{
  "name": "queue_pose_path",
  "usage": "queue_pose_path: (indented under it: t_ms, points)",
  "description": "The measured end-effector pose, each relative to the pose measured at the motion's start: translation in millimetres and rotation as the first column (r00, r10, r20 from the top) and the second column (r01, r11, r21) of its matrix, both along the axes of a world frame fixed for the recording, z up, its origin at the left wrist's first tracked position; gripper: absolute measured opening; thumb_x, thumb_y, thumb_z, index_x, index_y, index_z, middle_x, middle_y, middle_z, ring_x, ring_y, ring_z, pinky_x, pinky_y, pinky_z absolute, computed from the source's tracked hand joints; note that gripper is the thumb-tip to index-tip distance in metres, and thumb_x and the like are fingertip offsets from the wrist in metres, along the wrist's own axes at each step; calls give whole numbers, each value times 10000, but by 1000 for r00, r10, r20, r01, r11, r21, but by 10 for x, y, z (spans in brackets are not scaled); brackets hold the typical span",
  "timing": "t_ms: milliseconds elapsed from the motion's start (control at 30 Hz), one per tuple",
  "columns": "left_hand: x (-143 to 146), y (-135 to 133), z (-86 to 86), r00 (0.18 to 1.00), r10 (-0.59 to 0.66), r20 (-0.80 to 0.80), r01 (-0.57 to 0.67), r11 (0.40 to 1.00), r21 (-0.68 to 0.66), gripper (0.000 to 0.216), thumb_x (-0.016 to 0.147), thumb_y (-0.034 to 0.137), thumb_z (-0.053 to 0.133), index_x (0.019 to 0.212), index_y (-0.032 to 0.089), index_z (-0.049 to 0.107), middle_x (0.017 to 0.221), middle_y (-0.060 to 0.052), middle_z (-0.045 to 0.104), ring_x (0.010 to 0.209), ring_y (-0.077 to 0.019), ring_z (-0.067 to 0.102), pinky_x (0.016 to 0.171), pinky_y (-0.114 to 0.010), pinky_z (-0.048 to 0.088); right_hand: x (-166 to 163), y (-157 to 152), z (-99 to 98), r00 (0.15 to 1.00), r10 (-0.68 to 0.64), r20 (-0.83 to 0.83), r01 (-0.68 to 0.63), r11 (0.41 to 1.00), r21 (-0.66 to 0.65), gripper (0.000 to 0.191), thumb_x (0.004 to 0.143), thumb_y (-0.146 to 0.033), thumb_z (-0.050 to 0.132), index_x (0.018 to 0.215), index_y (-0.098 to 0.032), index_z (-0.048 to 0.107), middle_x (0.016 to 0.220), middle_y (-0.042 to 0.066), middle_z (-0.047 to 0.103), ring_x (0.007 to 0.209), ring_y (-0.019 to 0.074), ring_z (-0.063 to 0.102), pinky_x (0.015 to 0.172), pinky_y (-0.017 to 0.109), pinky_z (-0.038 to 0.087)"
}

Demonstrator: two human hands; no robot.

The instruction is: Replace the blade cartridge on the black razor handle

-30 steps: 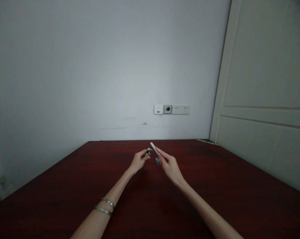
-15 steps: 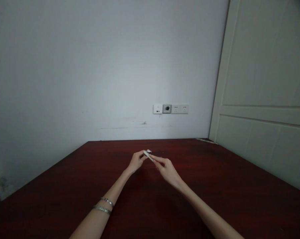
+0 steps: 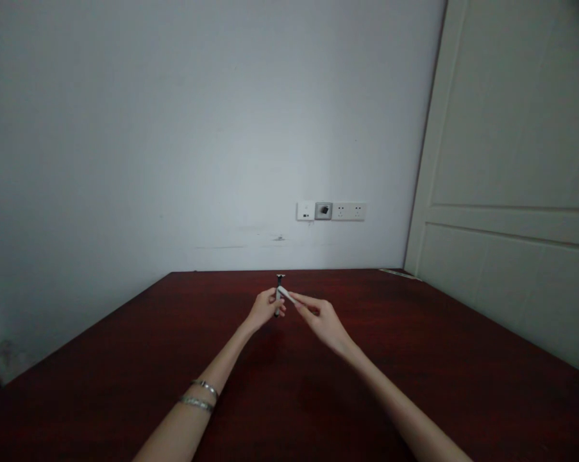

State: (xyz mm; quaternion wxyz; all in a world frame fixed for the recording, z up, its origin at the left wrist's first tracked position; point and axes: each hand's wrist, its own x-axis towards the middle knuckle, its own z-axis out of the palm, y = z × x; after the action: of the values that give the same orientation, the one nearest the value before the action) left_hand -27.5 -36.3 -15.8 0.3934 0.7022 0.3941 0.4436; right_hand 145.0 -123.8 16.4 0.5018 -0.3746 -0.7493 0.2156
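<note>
In the head view, my left hand (image 3: 264, 310) is closed around the handle of a razor (image 3: 277, 303). It stands nearly upright, with a T-shaped head on a dark neck at the top and a grey handle with a dark lower end. My right hand (image 3: 325, 321) pinches a slim white piece (image 3: 286, 294), perhaps a folded tissue; its exact kind is too small to make out. The far tip of this white piece touches or overlaps the upper part of the razor's handle. Both hands are above the dark red table.
The dark red wooden table (image 3: 183, 333) reaches back to a white wall (image 3: 222, 160). Wall sockets (image 3: 348, 211) sit above the far edge. On the right stands a pale panelled door (image 3: 510, 128). A thin pale strip (image 3: 397, 274) lies at the table's back right corner.
The razor has swung upright, its head now pointing up and away and its handle showing. The white piece now lies against the handle's upper part. Both hands have barely shifted.
</note>
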Motion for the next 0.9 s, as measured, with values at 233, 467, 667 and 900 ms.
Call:
queue_pose_path:
  t_ms: [233, 467, 667, 900]
  points:
    - [140, -220, 131, 993, -68, 94, 97, 932, -349, 149, 763, 258, 526, 829, 138, 468, 564, -53, 625, 492, -186, 631, 484, -285, 502, 188, 451, 296, 877, -255, 408, 177, 959, 219, 359, 871, -346, 428, 1204, -311, 559, 972, 39, 689, 776, 181, 618, 670, 249, 436]
    - [116, -277, 210, 984, -56, 171, 110, 938, -328, 193, 742, 295, 564, 768, 127, 472, 593, -64, 630, 485, -176, 626, 483, -289, 507, 355, 656, 164, 713, -372, 595, 224, 924, 310, 351, 896, -335, 404, 1225, -407, 501, 892, 10, 638, 777, 145, 584, 597, 197, 367]
    - [141, -279, 165, 991, -81, 110, 115, 929, -352, 217, 733, 314, 581, 755, 122, 484, 573, -67, 624, 477, -186, 626, 459, -282, 498, 362, 710, 1, 801, -401, 445, 267, 904, 333, 349, 908, -355, 382, 1232, -375, 509, 851, 14, 626, 740, 132, 576, 584, 190, 355]
    - [178, -283, 134, 991, -97, 93, 123, 931, -344, 192, 741, 297, 565, 766, 124, 487, 579, -62, 628, 482, -182, 629, 465, -284, 507, 428, 712, -59, 779, -459, 427, 332, 880, 340, 339, 894, -336, 413, 1211, -388, 525, 819, 7, 613, 708, 125, 569, 542, 190, 323]
